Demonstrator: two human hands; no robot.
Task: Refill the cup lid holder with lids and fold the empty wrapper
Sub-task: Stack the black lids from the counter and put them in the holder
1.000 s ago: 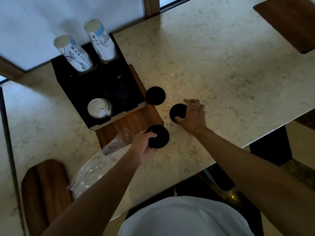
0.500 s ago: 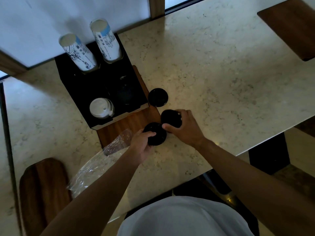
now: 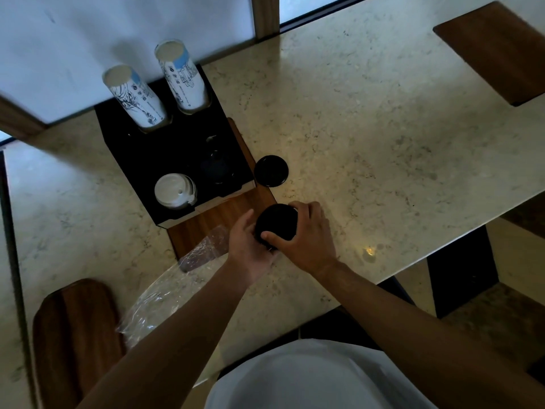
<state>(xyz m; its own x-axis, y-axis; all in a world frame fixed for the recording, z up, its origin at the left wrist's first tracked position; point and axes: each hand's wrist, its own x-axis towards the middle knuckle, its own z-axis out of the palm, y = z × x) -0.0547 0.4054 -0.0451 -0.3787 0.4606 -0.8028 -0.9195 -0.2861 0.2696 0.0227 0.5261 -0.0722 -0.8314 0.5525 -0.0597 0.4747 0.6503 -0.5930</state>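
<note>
Both my hands meet over the black lids [image 3: 275, 222] at the near corner of the wooden board. My right hand [image 3: 306, 237] grips them from the right and above, and my left hand [image 3: 246, 246] cups them from the left. How many lids are stacked there is hidden. Another black lid [image 3: 270, 171] lies alone on the counter to the right of the black lid holder [image 3: 141, 149]. White lids [image 3: 174, 191] fill the holder's front left slot; its dark front right slot [image 3: 218, 168] is hard to read. The clear wrapper [image 3: 165, 296] lies crumpled under my left forearm.
Two stacks of printed paper cups [image 3: 134, 97] lean out of the holder's back slots. The holder stands on a wooden board [image 3: 218, 219]. More wooden boards lie at the near left [image 3: 76, 332] and far right [image 3: 495, 51]. The marble counter's edge [image 3: 413, 261] runs diagonally on the right.
My right hand has carried its black lid leftward onto the lid held by my left hand, so both hands now close around one stack. The lone lid by the holder has stayed put.
</note>
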